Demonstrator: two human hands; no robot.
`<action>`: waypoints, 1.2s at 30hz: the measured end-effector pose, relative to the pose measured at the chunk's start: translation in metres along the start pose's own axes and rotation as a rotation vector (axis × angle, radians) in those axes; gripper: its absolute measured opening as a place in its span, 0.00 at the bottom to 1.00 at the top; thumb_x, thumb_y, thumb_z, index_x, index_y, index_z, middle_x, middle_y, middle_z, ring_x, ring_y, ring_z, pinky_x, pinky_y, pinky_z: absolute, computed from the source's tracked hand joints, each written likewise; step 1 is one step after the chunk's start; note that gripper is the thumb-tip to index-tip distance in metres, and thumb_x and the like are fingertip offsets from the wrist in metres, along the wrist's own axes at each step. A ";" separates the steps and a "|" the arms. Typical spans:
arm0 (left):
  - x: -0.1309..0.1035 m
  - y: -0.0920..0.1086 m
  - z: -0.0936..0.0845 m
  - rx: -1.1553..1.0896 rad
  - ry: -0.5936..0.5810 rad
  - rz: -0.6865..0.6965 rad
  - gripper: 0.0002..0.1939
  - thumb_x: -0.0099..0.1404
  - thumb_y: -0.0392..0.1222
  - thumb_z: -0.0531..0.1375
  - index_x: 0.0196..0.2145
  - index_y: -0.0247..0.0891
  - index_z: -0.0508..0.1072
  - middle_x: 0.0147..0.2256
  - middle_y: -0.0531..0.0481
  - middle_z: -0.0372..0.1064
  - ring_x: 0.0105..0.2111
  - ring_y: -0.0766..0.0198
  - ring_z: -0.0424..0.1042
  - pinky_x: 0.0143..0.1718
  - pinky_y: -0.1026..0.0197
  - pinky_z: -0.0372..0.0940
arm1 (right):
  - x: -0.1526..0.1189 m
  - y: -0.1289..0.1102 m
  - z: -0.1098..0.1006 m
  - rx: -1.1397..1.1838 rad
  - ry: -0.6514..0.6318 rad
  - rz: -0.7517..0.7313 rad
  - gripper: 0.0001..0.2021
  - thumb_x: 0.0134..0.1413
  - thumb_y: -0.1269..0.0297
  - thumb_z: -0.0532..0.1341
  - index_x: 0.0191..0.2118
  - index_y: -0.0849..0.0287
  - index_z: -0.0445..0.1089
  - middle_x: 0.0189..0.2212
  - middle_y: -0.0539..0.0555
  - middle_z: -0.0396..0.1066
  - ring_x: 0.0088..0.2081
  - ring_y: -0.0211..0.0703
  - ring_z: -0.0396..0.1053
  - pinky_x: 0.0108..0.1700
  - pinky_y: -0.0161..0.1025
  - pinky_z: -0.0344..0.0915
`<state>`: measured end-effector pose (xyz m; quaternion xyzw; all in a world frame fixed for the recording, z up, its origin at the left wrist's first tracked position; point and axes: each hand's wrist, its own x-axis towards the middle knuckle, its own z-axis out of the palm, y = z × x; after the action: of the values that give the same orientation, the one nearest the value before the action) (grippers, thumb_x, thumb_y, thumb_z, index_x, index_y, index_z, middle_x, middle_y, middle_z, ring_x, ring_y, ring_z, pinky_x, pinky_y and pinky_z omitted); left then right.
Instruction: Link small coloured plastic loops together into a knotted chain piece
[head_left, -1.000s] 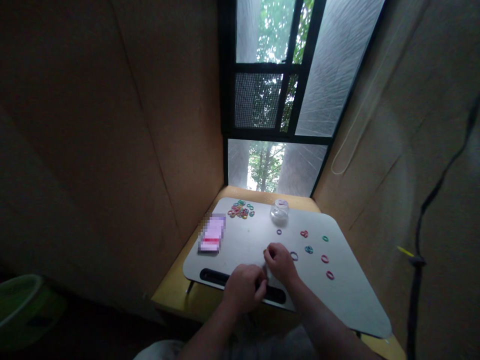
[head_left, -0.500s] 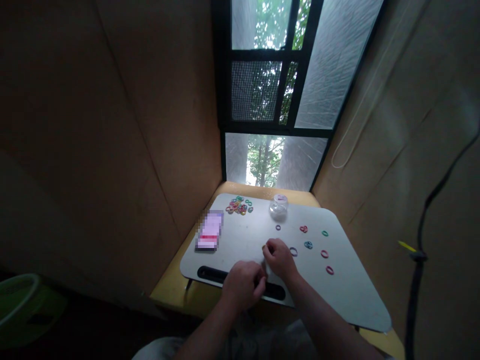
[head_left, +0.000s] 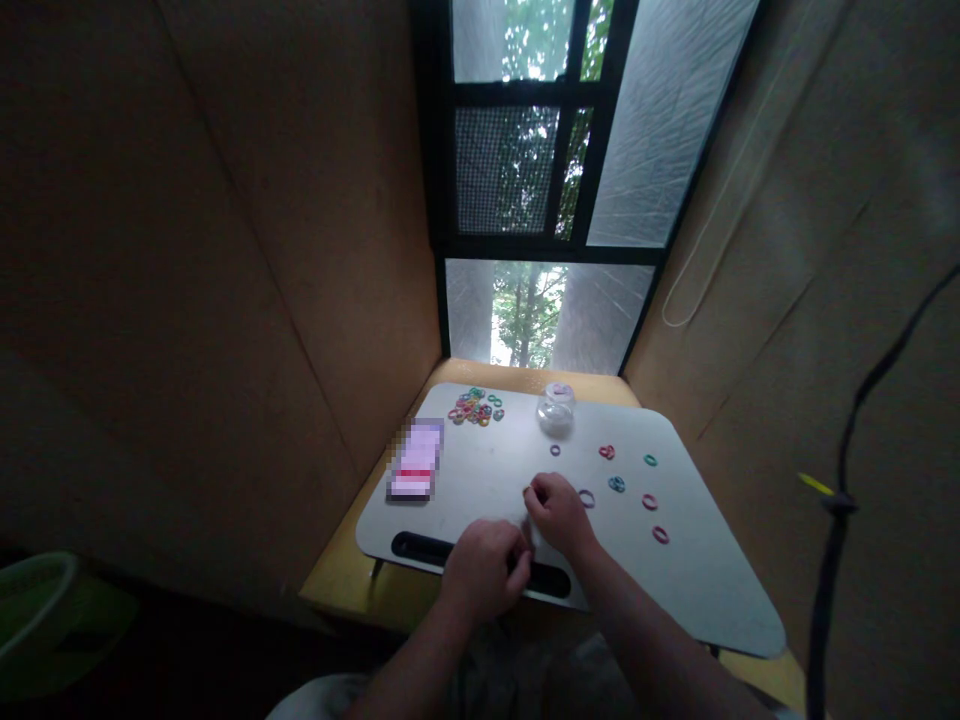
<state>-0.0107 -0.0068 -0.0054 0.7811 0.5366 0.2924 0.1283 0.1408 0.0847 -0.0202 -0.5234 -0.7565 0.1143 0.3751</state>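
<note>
Two brown, panelled walls close in on a dim corner, the left wall (head_left: 225, 300) bare and the right wall (head_left: 750, 380) paler. Between them stands a tall black-framed window (head_left: 517, 250) with trees (head_left: 529, 310) outside. Below it, a yellow-brown wooden ledge (head_left: 337, 575) carries a white lap desk (head_left: 705, 580) on short legs. A green tub (head_left: 71, 600) sits in shadow at the lower left; a black cable (head_left: 823, 600) with a yellow tie (head_left: 815, 485) hangs at the right.

The left hand (head_left: 486, 568) is over the desk's near edge, fingers curled inward in a narrow shape, partly covering a long black slot (head_left: 420, 547); I cannot tell whether it holds anything. The right hand (head_left: 556, 512) is just ahead of it, thumb and fingertips drawn together in a pinch; anything between them is too small to make out.

A blurred-out phone (head_left: 416, 458) lies on the desk's left side. A clear jar (head_left: 556, 412) stands near the far edge, right of a heap of coloured rings (head_left: 474, 410).

Right of the jar lie a red cluster (head_left: 607, 452), a blue cluster (head_left: 616, 484), a green ring (head_left: 650, 460) and two pinkish-red rings (head_left: 660, 535). A purple ring (head_left: 592, 496) is just beside the right hand; a smaller dark purple ring (head_left: 555, 450) lies between that hand and the jar.
</note>
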 end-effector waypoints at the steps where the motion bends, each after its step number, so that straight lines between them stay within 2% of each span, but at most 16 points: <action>1: 0.000 0.000 0.000 -0.007 -0.003 -0.001 0.02 0.60 0.36 0.58 0.30 0.41 0.70 0.30 0.50 0.70 0.33 0.60 0.66 0.37 0.58 0.56 | 0.000 0.000 0.000 0.001 0.002 -0.003 0.11 0.53 0.65 0.55 0.21 0.56 0.60 0.21 0.49 0.61 0.27 0.39 0.59 0.32 0.36 0.53; 36: 0.004 -0.004 0.002 0.031 -0.059 0.035 0.02 0.62 0.38 0.57 0.31 0.40 0.68 0.30 0.51 0.67 0.33 0.59 0.64 0.38 0.56 0.57 | 0.003 -0.001 -0.006 0.081 -0.039 0.028 0.11 0.52 0.67 0.56 0.21 0.57 0.59 0.21 0.48 0.60 0.28 0.38 0.59 0.32 0.35 0.54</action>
<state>-0.0115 -0.0014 -0.0076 0.8004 0.5234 0.2633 0.1268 0.1432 0.0855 -0.0141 -0.5161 -0.7511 0.1602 0.3793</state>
